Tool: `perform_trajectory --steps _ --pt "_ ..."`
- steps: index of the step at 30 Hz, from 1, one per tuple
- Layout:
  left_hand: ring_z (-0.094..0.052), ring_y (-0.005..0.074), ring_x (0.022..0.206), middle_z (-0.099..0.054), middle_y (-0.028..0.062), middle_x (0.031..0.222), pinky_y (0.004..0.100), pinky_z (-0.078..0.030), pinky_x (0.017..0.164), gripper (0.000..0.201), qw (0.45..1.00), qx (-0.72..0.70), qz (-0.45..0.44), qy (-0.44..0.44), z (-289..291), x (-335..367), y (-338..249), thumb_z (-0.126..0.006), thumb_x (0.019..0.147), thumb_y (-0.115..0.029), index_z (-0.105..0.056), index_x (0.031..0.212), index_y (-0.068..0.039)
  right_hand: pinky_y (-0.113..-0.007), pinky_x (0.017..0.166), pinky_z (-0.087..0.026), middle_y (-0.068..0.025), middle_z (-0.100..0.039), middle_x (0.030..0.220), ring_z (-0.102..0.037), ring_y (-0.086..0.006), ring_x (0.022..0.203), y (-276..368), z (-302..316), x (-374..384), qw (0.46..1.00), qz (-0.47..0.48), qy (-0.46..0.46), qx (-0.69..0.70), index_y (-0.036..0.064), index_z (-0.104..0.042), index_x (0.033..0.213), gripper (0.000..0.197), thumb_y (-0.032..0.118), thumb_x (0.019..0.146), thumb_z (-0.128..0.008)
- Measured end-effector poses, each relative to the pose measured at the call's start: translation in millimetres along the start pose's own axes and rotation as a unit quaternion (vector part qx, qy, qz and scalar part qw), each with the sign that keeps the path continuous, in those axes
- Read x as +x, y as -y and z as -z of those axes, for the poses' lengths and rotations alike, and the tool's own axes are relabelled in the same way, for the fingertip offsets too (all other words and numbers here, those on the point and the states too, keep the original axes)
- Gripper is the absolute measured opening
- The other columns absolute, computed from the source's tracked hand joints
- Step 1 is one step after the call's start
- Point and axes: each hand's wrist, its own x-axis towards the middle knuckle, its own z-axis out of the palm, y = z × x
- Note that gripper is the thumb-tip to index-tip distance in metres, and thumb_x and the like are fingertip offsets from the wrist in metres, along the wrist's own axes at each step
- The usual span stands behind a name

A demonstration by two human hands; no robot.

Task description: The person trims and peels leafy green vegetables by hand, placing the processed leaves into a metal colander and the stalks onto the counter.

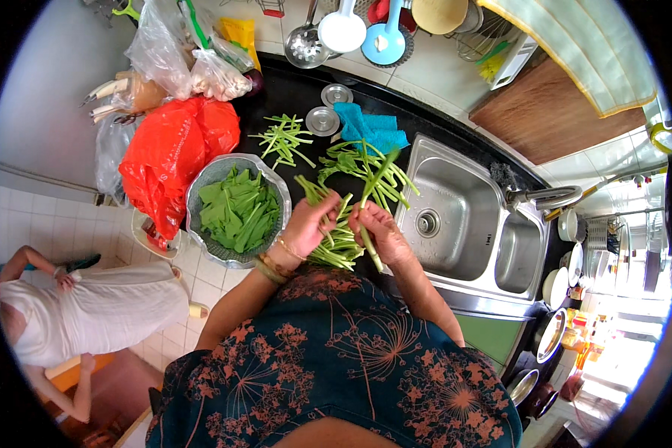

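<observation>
My right hand (378, 228) is closed around a long leafy green stalk (369, 187). The stalk stands out above the fingers and its pale end shows below them. My left hand (311, 226), with bracelets at the wrist, is closed beside it, with short green stems (310, 187) showing past its fingers. Under and between the hands lies a pile of cut stems (340, 249) on the black counter. More uncut leafy greens (355, 164) lie just beyond the hands. To the left, a grey scalloped basin (194, 213) holds plucked green leaves (239, 213).
A two-bowl steel sink (455, 198) is at my right. Beyond my hands are a small stem pile (285, 140), metal lids (322, 121) and a blue cloth (369, 127). A red plastic bag (175, 153) sits left. Another person (104, 306) in white stands behind at left.
</observation>
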Motion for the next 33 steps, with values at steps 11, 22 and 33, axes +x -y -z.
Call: perform_trajectory --steps 11,22,33 --pt "-0.05 0.013 0.067 -0.053 0.0032 0.086 0.0219 -0.035 0.05 0.011 0.996 -0.07 -0.054 0.02 2 -5 -39 -0.055 0.091 -0.017 -0.053 0.099 -0.011 -0.04 0.06 -0.048 -0.0143 -0.066 0.073 -0.063 -0.0308 0.064 26 96 82 0.759 0.151 -0.143 -0.617 0.0001 -0.067 0.093 0.02 0.02 0.089 -0.062" --pt "-0.047 0.0113 0.06 -0.05 0.0007 0.079 0.0229 -0.033 0.048 0.009 0.991 -0.095 -0.091 -0.022 14 -13 -44 -0.054 0.092 -0.016 -0.052 0.1 -0.012 -0.041 0.079 -0.05 -0.0116 -0.059 0.101 -0.06 -0.0317 0.095 -20 64 87 0.643 0.183 0.018 -0.743 0.0078 -0.068 0.097 0.02 0.002 0.08 -0.059" --pt "-0.049 0.0115 0.053 -0.053 0.0018 0.067 0.0247 -0.035 0.048 0.019 0.986 0.018 -0.153 -0.059 -8 -32 -58 -0.062 0.094 -0.025 -0.056 0.096 -0.008 -0.041 0.078 -0.05 -0.0142 -0.064 0.095 -0.061 -0.0334 0.092 25 87 59 0.639 0.229 0.085 -0.729 0.0033 -0.062 0.098 0.014 0.01 0.085 -0.061"
